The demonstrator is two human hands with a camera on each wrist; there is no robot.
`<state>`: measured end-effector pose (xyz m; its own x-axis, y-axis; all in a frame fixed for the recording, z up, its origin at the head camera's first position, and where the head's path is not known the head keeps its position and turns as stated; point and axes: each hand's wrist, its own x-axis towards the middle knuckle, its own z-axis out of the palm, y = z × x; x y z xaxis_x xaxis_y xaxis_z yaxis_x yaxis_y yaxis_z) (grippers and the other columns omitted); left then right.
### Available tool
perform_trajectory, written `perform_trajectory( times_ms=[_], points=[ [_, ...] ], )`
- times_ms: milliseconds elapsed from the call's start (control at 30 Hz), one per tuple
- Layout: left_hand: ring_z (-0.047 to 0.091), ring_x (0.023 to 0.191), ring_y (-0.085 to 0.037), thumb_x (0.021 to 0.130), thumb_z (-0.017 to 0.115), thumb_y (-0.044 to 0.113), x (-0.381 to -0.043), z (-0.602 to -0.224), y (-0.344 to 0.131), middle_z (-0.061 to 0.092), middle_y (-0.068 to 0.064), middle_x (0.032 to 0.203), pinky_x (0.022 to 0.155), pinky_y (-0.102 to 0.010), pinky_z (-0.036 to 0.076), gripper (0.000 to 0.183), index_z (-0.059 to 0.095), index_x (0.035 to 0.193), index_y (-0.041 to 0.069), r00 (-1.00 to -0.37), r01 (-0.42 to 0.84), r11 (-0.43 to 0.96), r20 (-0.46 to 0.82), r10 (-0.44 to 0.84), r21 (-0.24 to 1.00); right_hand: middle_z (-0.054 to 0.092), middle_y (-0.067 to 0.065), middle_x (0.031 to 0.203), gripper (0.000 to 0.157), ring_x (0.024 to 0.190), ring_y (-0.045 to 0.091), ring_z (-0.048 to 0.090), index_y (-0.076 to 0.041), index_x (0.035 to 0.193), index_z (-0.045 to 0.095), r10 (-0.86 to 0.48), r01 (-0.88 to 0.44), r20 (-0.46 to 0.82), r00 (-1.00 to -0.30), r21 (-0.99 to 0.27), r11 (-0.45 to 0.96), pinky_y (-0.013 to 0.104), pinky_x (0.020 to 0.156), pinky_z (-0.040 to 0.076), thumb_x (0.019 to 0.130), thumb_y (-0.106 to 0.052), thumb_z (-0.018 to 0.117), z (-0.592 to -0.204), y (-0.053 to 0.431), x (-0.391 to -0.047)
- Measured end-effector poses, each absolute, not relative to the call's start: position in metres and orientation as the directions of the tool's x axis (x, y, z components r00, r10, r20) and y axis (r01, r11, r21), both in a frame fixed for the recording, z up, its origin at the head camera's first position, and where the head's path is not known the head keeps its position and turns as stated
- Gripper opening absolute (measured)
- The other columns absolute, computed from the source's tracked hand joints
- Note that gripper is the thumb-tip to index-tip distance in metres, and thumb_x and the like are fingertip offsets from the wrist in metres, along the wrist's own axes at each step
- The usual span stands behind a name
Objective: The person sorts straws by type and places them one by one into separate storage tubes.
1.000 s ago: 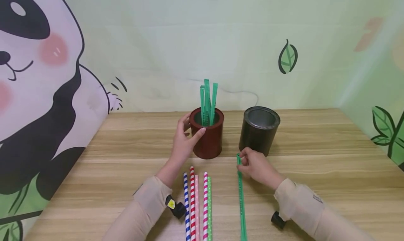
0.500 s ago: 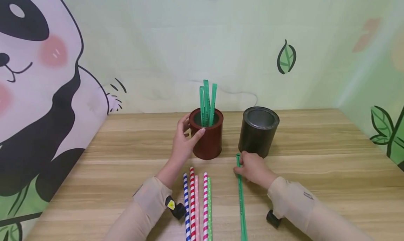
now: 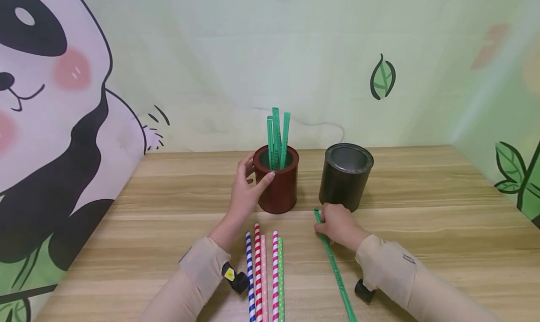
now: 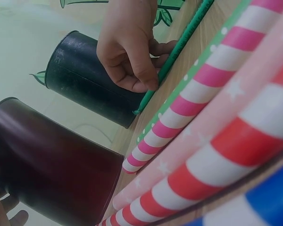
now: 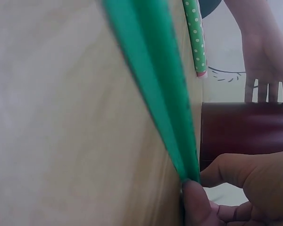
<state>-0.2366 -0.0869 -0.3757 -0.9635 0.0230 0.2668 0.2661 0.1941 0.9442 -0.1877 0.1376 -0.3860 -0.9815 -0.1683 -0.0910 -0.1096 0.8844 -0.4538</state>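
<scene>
My left hand (image 3: 244, 195) holds the reddish-brown can (image 3: 278, 195) from its left side, thumb at the front rim and fingers round the side. Several flat green wrapped straws (image 3: 276, 139) stand upright in this can. My right hand (image 3: 341, 226) pinches another long green wrapped straw (image 3: 335, 265) close to its far end, in front of the black can (image 3: 343, 183). In the right wrist view, the thumb and a finger meet on the green straw (image 5: 167, 80), which slants over the table. The left wrist view also shows the right hand's fingers (image 4: 141, 70) on it.
Paper straws lie side by side before the brown can: blue-striped (image 3: 250, 275), red-striped (image 3: 258, 270), pale pink (image 3: 264, 275), magenta-striped (image 3: 275, 270) and green dotted (image 3: 281, 275). Behind the wooden table (image 3: 190, 186) stands a printed backdrop (image 3: 211, 78).
My right hand has closed its pinch on the green straw, and the straw's near end has swung to the right. The left hand stays on the brown can.
</scene>
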Motion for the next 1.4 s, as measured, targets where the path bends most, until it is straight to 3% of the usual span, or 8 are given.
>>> perform_trajectory(
  times_ms=[367, 533, 767, 933, 1400],
  points=[
    [0.041, 0.135, -0.025, 0.087, 0.069, 0.035, -0.238, -0.377, -0.087, 0.044, -0.004, 0.147, 0.106, -0.048, 0.036, 0.067, 0.034, 0.144, 0.026, -0.961, 0.275, 0.201, 0.278, 0.016, 0.940, 0.055, 0.005, 0.061, 0.016, 0.038, 0.009, 0.054, -0.006, 0.074, 0.053, -0.159, -0.083, -0.115, -0.981, -0.490, 0.868, 0.021, 0.047, 0.046, 0.083, -0.010, 0.066, -0.380, 0.138, -0.187],
    [0.041, 0.134, -0.025, 0.087, 0.069, 0.034, -0.237, -0.378, -0.087, 0.045, -0.004, 0.146, 0.106, -0.048, 0.036, 0.067, 0.034, 0.144, 0.026, -0.959, 0.279, 0.199, 0.282, 0.014, 0.939, 0.056, 0.004, 0.059, 0.012, 0.038, 0.010, 0.056, -0.004, 0.076, 0.054, -0.204, -0.130, -0.089, -0.975, -0.516, 0.847, 0.021, 0.047, 0.048, 0.083, -0.008, 0.063, -0.372, 0.142, -0.183],
    [0.041, 0.133, -0.025, 0.087, 0.069, 0.035, -0.236, -0.377, -0.087, 0.045, -0.004, 0.146, 0.106, -0.048, 0.036, 0.067, 0.035, 0.143, 0.027, -0.962, 0.272, 0.188, 0.274, 0.014, 0.944, 0.058, 0.005, 0.061, 0.008, 0.046, 0.020, 0.064, -0.002, 0.081, 0.055, -0.287, -0.206, -0.049, -0.957, -0.583, 0.786, 0.024, 0.049, 0.051, 0.085, -0.007, 0.060, -0.345, 0.148, -0.180],
    [0.041, 0.134, -0.024, 0.087, 0.069, 0.037, -0.236, -0.376, -0.087, 0.045, -0.003, 0.146, 0.107, -0.049, 0.036, 0.067, 0.034, 0.143, 0.027, -0.962, 0.269, 0.188, 0.271, 0.017, 0.945, 0.059, 0.007, 0.066, 0.005, 0.049, 0.017, 0.062, 0.001, 0.088, 0.053, -0.341, -0.239, -0.034, -0.939, -0.648, 0.723, 0.031, 0.051, 0.055, 0.087, -0.004, 0.054, -0.321, 0.151, -0.181],
    [0.040, 0.135, -0.025, 0.087, 0.069, 0.036, -0.234, -0.373, -0.087, 0.044, -0.004, 0.147, 0.108, -0.049, 0.035, 0.069, 0.033, 0.145, 0.025, -0.965, 0.262, 0.188, 0.263, 0.024, 0.946, 0.060, 0.018, 0.088, 0.014, 0.064, 0.015, 0.064, 0.004, 0.104, 0.048, -0.290, -0.352, 0.211, -0.934, -0.694, 0.628, 0.031, 0.063, 0.059, 0.093, -0.003, 0.047, -0.247, 0.149, -0.196]
  ],
)
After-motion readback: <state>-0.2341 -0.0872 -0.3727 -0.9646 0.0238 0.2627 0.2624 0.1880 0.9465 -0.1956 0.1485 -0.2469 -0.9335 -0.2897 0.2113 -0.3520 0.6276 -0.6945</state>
